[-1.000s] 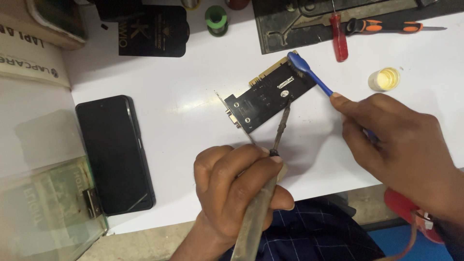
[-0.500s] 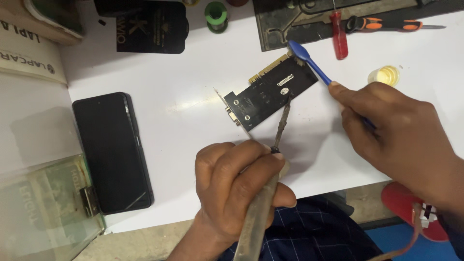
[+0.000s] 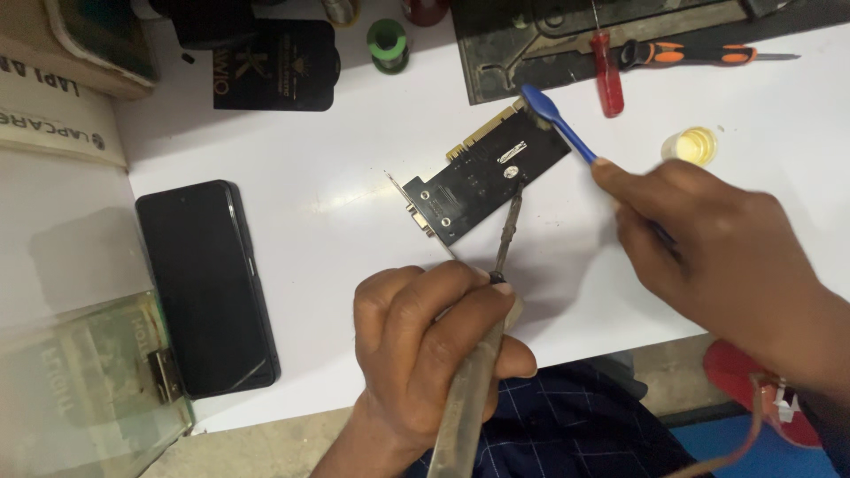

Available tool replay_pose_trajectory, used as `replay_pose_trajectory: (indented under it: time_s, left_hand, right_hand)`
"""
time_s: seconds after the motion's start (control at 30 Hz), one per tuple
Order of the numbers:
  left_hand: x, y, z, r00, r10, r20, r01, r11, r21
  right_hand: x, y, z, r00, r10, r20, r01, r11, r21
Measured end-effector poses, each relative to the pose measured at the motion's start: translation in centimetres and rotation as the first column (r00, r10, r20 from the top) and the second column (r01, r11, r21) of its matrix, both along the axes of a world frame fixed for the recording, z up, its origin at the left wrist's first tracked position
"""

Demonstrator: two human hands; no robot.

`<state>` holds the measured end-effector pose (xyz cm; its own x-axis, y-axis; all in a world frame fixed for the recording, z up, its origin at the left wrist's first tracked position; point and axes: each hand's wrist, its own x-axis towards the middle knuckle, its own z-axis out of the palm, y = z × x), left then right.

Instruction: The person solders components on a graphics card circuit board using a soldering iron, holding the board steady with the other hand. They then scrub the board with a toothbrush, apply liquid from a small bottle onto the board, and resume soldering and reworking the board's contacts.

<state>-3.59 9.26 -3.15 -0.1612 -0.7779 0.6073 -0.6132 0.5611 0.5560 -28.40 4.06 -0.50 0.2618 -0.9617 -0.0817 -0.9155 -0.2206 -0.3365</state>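
Observation:
A black circuit card (image 3: 482,174) with a gold edge connector and a metal bracket lies tilted on the white table (image 3: 319,177). My left hand (image 3: 425,350) grips a pale-handled screwdriver (image 3: 496,292) whose metal tip rests on the card's near edge. My right hand (image 3: 708,257) holds a blue toothbrush (image 3: 558,119), its head touching the card's far right corner by the gold contacts.
A black phone (image 3: 205,285) lies face up at the left. A black box (image 3: 276,66), a green spool (image 3: 388,42), a dark mat (image 3: 531,40) with red (image 3: 606,73) and orange-black screwdrivers (image 3: 691,55), and a small yellow cup (image 3: 691,144) sit at the back. Glass panel at lower left.
My right hand and the toothbrush have shifted slightly along the card's far corner, brushing. My left hand keeps the screwdriver pressed on the card.

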Motion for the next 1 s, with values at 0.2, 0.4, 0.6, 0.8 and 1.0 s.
replay_pose_trajectory:
  time_s: [0.2, 0.4, 0.6, 0.8, 1.0]
  left_hand:
    - [-0.1, -0.1, 0.0, 1.0, -0.019, -0.002, 0.019, 1.0, -0.011]
    - [0.0, 0.0, 0.0, 1.0, -0.015, 0.012, 0.016, 1.0, -0.022]
    - [0.0, 0.0, 0.2, 1.0, 0.004, 0.006, -0.003, 1.0, -0.029]
    - [-0.3, 0.0, 0.4, 0.999, 0.029, 0.022, -0.028, 0.999, -0.035]
    - [0.0, -0.1, 0.5, 0.999, 0.001, 0.033, 0.0, 0.999, -0.043]
  right_hand:
    - [0.1, 1.1, 1.1, 0.998, -0.06, -0.016, 0.062, 0.992, 0.112]
    - [-0.3, 1.6, 0.5, 0.994, -0.095, -0.052, 0.101, 0.987, 0.127]
    - [0.5, 0.4, 0.4, 0.999, 0.049, 0.002, -0.049, 0.998, 0.028]
    - [1.2, 0.0, 0.2, 0.995, 0.066, 0.081, -0.07, 0.996, 0.05]
    - [1.2, -0.3, -0.1, 0.996, 0.071, 0.057, -0.071, 0.997, 0.006]
